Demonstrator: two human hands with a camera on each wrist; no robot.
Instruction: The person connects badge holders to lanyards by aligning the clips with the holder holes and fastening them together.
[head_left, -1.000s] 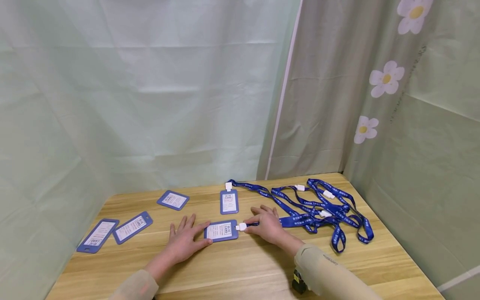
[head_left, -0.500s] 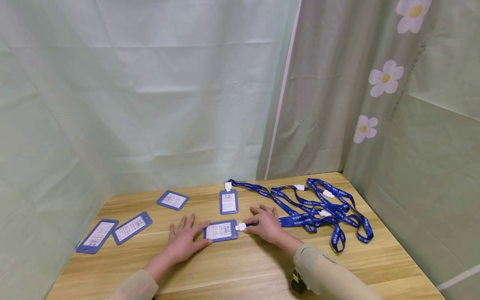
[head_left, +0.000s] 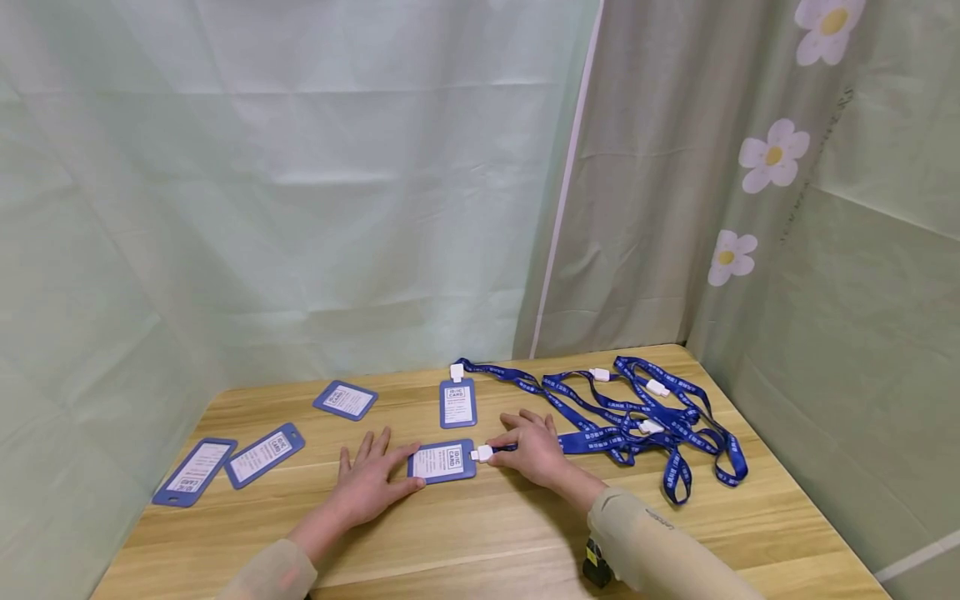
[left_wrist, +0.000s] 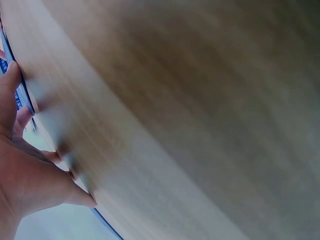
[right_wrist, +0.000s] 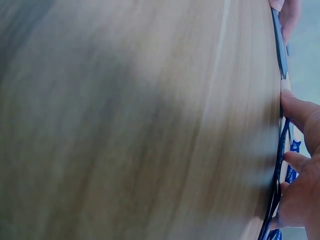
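A blue ID card holder [head_left: 442, 462] lies flat near the middle of the wooden table. My left hand [head_left: 369, 483] rests beside it with fingers spread, thumb and index fingertips touching the corners of its left end. At the holder's right end sits the white clip [head_left: 484, 453] of a blue printed lanyard [head_left: 588, 442]. My right hand [head_left: 534, 450] pinches this lanyard just behind the clip with thumb and index finger. Both wrist views show mostly tabletop, with the left hand [left_wrist: 35, 175] and the right hand [right_wrist: 302, 185] at their edges.
Behind stands another holder [head_left: 457, 403] clipped to a lanyard. Three loose card holders, one of them nearest the back [head_left: 347, 401], lie at the left. Tangled lanyards [head_left: 675, 417] with white clips cover the right side. Curtains [head_left: 360, 208] hang along the table's back and sides.
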